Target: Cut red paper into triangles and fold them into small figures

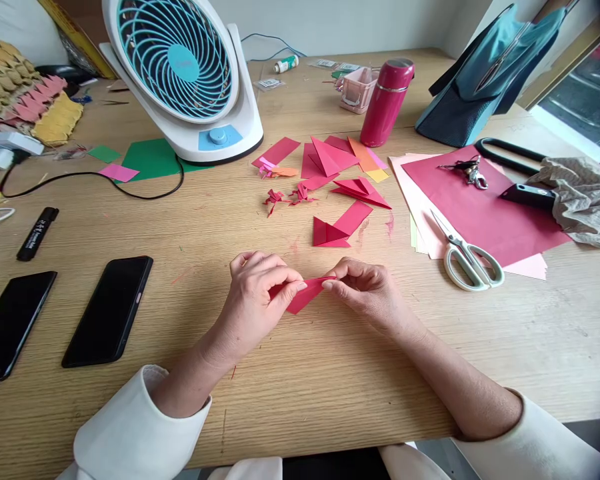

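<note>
Between my two hands is a folded piece of red paper point(304, 297), just above the wooden table. My left hand point(260, 287) pinches its left side between thumb and fingers, hiding part of it. At its upper right corner, the thumb and index finger of my right hand point(367, 293) are closed on the paper. Beyond my hands lie folded red paper pieces point(330, 233) and a larger pile of red paper point(330, 160). Two small folded red figures point(301, 193) sit left of these, near a pink and orange one point(275, 169).
Scissors point(473, 263) rest on red and pink sheets point(445, 187) at right, near keys point(473, 172). A fan point(220, 137), a red flask point(387, 103) and a blue bag point(470, 107) stand behind. Two phones point(109, 310) and a black marker point(38, 233) lie at left.
</note>
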A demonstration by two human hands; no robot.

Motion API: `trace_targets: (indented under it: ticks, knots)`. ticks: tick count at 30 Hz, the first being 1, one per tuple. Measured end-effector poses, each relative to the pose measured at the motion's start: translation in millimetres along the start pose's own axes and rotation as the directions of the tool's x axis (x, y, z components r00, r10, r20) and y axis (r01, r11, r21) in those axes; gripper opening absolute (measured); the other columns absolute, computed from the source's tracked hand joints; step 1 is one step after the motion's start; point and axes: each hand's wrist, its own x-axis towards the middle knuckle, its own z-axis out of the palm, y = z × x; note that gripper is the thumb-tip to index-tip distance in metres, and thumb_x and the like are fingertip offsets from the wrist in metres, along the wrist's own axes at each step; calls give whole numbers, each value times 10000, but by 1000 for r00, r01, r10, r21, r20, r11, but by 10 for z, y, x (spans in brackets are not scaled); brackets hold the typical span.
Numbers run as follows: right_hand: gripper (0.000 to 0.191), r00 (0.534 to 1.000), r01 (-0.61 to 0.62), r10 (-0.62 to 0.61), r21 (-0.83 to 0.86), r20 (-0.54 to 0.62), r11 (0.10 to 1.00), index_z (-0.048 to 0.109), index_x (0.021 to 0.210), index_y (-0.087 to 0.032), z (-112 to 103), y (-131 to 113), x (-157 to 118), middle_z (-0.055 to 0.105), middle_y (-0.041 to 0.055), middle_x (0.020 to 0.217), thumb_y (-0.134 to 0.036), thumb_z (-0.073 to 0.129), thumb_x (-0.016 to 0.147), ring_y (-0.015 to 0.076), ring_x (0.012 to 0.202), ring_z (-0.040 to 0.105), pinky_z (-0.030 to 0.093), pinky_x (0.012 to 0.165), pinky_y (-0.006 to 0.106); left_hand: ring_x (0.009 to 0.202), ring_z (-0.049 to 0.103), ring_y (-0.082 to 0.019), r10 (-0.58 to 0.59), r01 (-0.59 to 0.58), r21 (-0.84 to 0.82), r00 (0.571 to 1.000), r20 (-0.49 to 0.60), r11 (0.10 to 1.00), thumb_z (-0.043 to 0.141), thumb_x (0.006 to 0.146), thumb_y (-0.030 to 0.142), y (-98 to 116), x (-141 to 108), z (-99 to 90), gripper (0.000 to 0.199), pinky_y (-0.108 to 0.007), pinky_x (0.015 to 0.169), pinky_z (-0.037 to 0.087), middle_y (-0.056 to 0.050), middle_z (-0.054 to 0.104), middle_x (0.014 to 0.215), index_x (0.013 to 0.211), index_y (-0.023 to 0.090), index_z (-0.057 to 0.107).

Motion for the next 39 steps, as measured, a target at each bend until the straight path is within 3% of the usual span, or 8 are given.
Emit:
trace_targets:
  ticks: [9, 18, 23, 27, 32, 39]
  knots:
    - [313, 1000, 10, -9, -23, 14, 1000, 660, 706, -174, -8, -34, 19, 595, 3, 663, -464, 731, 799, 119, 623, 489, 411, 580, 256, 792, 569, -157, -23, 23, -51, 1000, 15, 998, 622, 910, 227, 3, 0, 18, 164, -371, 857, 364, 28, 660, 739, 751, 218, 660]
    - [212, 996, -25, 38, -158, 80, 987, 635, 794, -163, 7, -62, -18, 605, 11, 738, -363, 688, 838, 124, 659, 521, 407, 600, 255, 809, 564, -178, 50, -52, 70, 998, 33, 996, 592, 932, 260, 49, -9, 15, 204, -407, 895, 331, 13, 682, 753, 740, 223, 651]
    - [184, 995, 17, 1, -179, 98, 984, 611, 766, -166, 10, -67, -33, 583, -4, 703, -318, 673, 850, 112, 630, 505, 386, 568, 239, 826, 565, -179, 83, -90, 115, 994, 67, 989, 601, 934, 310, 38, -21, 12, 196, -426, 957, 305, 17, 685, 772, 764, 227, 653]
    - [206, 998, 23, -11, -218, 55, 976, 609, 753, -164, -28, -61, -10, 547, -14, 666, -334, 656, 860, 100, 585, 451, 351, 527, 233, 825, 574, -180, 43, -49, 118, 998, 54, 992, 673, 884, 341, -21, 4, -57, 180, -430, 974, 302, 20, 683, 770, 748, 225, 651]
    - [240, 999, 13, -6, -211, 35, 977, 599, 744, -169, -66, -43, 14, 536, -14, 660, -373, 656, 856, 101, 573, 439, 343, 516, 236, 795, 589, -165, -31, 29, 25, 998, 46, 999, 717, 839, 253, -124, 35, -113, 152, -396, 922, 347, 38, 678, 740, 710, 220, 645]
    - [172, 999, 25, -8, -331, 51, 943, 596, 769, -178, -69, -66, 2, 557, -8, 675, -314, 614, 874, 105, 572, 455, 342, 507, 237, 699, 613, -137, -121, 137, -156, 987, 108, 978, 711, 815, 212, -180, 30, -76, 114, -298, 739, 439, 50, 699, 707, 714, 216, 658]
